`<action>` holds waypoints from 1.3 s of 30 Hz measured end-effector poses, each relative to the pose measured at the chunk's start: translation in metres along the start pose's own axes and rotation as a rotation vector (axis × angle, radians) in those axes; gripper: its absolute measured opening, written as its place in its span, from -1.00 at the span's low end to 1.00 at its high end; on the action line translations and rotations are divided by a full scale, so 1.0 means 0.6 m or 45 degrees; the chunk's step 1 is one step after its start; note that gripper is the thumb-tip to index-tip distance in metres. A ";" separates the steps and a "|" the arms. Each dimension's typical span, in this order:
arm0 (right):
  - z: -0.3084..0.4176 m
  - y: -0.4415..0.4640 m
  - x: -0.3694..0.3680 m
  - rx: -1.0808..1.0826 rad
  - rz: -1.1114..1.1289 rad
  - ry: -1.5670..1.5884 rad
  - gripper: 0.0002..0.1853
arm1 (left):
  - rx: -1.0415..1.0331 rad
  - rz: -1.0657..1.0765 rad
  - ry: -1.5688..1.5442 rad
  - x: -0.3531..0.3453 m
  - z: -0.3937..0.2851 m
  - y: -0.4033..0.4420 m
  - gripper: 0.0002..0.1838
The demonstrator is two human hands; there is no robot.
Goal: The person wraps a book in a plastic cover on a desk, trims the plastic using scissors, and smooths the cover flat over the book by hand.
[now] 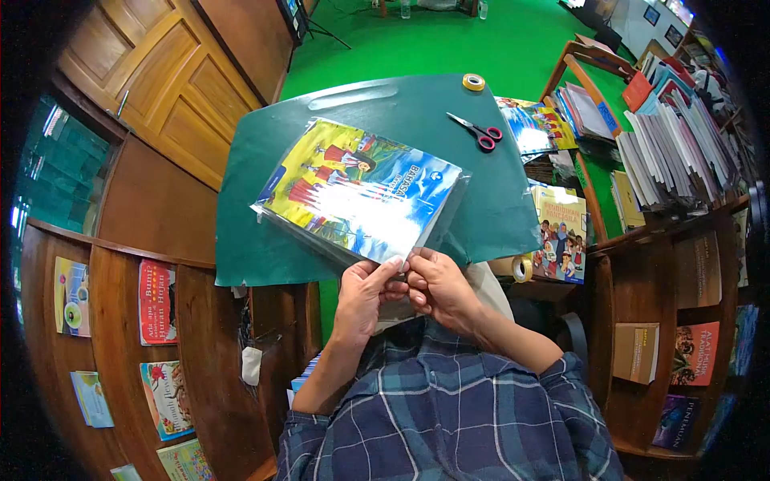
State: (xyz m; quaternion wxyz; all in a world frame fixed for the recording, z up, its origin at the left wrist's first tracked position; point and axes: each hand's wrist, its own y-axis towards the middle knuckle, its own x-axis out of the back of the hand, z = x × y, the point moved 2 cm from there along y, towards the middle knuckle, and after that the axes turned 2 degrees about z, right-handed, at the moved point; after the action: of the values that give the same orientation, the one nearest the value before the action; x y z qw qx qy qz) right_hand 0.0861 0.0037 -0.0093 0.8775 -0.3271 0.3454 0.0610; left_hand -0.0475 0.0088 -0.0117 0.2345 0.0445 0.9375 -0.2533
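Observation:
A colourful book [345, 172] with a picture cover and partly readable title "BAHASA" lies askew on a green-topped table [265, 152]. Clear plastic film [453, 196] extends past its edges, and strong glare whitens part of the cover. At the book's near corner, my left hand [362, 295] pinches the film between thumb and fingers. Close beside it, my right hand [443, 287] also has its fingertips closed on the film at that corner. Scissors [480, 132] with dark red-rimmed handles lie farther back, blades apart. A roll of tape [474, 82] rests near the table's far edge.
Another tape roll [522, 268] is at the right, beside a book with children on its cover [560, 232]. Stacked papers and books [682, 136] fill the right side. Wooden display shelves [210, 361] with books curve around both sides. A wooden door [164, 72] stands left.

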 end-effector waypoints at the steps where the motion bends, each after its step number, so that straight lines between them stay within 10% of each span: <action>1: 0.001 0.002 0.001 0.013 0.010 -0.040 -0.92 | -0.004 -0.004 0.006 0.000 -0.001 0.000 -0.81; 39: 0.014 0.029 0.014 0.009 0.139 -0.159 -0.91 | -0.008 0.010 0.127 -0.006 -0.008 0.001 -0.65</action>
State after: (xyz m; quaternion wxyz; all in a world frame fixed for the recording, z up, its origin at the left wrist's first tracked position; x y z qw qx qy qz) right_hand 0.0911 0.0215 -0.0196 0.8938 -0.3002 0.3077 0.1280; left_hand -0.0460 0.0119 -0.0065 0.1886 0.0598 0.9486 -0.2469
